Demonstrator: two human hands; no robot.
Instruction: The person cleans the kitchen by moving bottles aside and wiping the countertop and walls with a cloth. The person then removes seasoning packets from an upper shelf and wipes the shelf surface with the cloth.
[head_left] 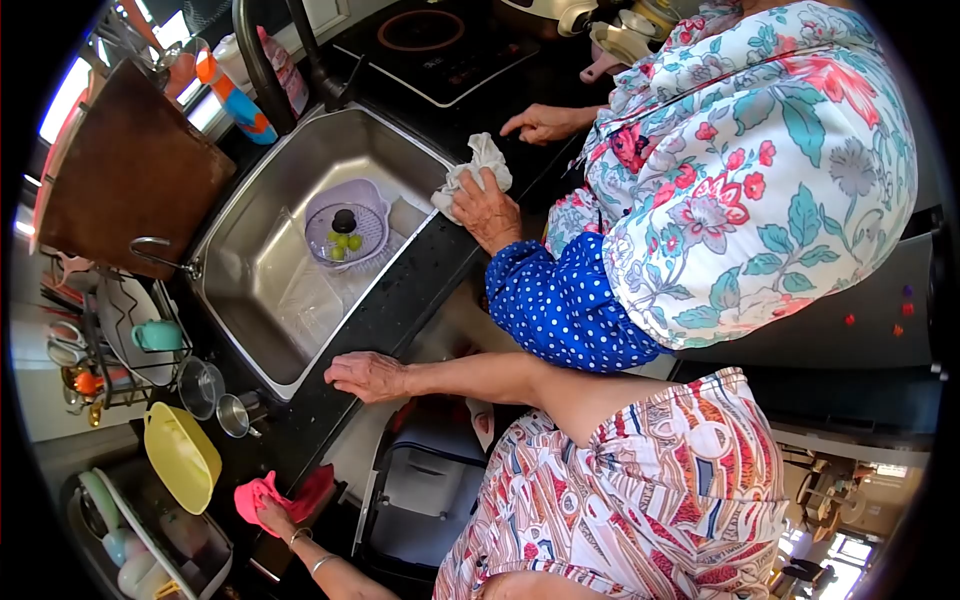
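Observation:
At the lower left, my left hand (274, 516) is closed on a bright pink cloth (262, 494) over the dark counter. My right hand (368, 377) rests on the black counter edge (385, 325) beside the steel sink's near corner, its fingers curled together with nothing visible in them. Inside the sink (250, 325), a lilac colander (372, 205) holds several small green fruits (345, 242) and a round black thing (345, 220). Clear plastic (310, 300) lies beside and partly under it.
A person in a floral top (760, 180) stands at the right, one hand (487, 212) on a white cloth (485, 165). Their other hand is near the induction cooktop (435, 45). A yellow basket (183, 458), steel cup (237, 414) and dish rack (215, 565) stand left.

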